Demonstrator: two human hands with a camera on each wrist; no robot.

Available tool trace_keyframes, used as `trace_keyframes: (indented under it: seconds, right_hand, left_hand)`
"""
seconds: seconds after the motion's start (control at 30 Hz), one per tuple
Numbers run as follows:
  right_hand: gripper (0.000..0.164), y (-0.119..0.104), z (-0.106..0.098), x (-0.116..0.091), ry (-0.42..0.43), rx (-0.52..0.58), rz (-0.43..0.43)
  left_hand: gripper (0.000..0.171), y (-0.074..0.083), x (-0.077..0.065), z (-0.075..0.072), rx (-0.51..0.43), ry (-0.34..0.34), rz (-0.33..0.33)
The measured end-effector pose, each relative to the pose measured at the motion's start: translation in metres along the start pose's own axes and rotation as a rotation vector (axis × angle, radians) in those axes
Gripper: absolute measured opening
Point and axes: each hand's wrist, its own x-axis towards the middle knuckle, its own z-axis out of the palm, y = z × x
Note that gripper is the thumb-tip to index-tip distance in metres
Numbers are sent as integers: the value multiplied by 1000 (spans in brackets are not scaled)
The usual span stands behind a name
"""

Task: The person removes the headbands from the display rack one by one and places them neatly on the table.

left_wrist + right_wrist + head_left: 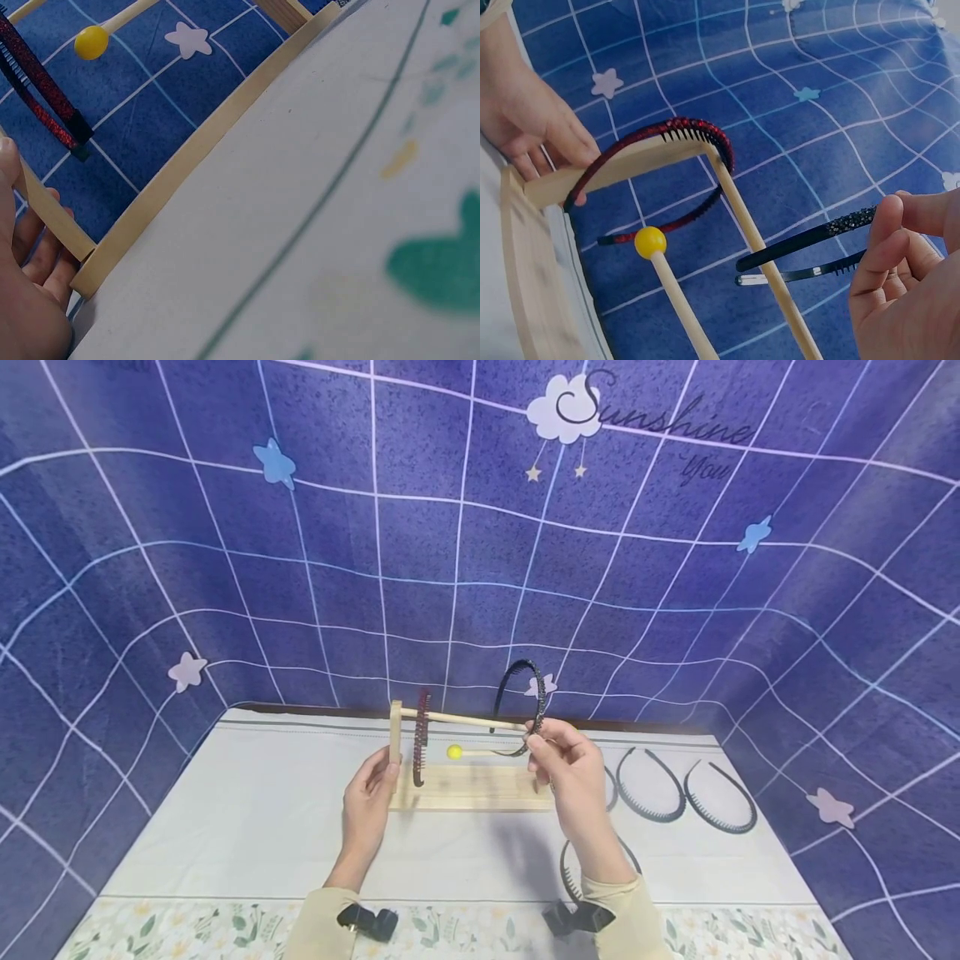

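Note:
A wooden stand has a flat base (480,793), a left upright (395,735) and a thin rod (465,719) on top. My left hand (365,806) grips that upright, thumb on one side and fingers behind. Near the rod's left end hangs a dark red glittery headband (422,727) with comb teeth. My right hand (576,770) pinches a black headband (802,238) with sparkly stones; its two arms pass on either side of the rod toward the right end. Below the rod, a yellow ball (454,752) tips a lower wooden peg (682,307).
Right of the stand lie dark toothed headbands, one in the middle (651,817) and one farther right (720,823). Another headband (568,868) is partly hidden under my right forearm. A patterned blue cloth (450,527) stands behind the white table covering (247,827).

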Motion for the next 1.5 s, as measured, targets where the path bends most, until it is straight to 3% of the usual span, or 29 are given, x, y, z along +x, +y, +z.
trace_keyframes:
  seconds: [0.33,1.1,1.5]
  right_hand:
    - [13,-3,-17,2,45,-2,-14]
    - [19,-9,-50,6,148,-54,-7]
    - [17,-14,-65,3,202,-104,37]
  left_hand:
    - [49,-1,0,0,-8,-5,10]
    - [52,0,-1,0,3,-9,1]
    - [48,0,-1,1,-7,7,3]
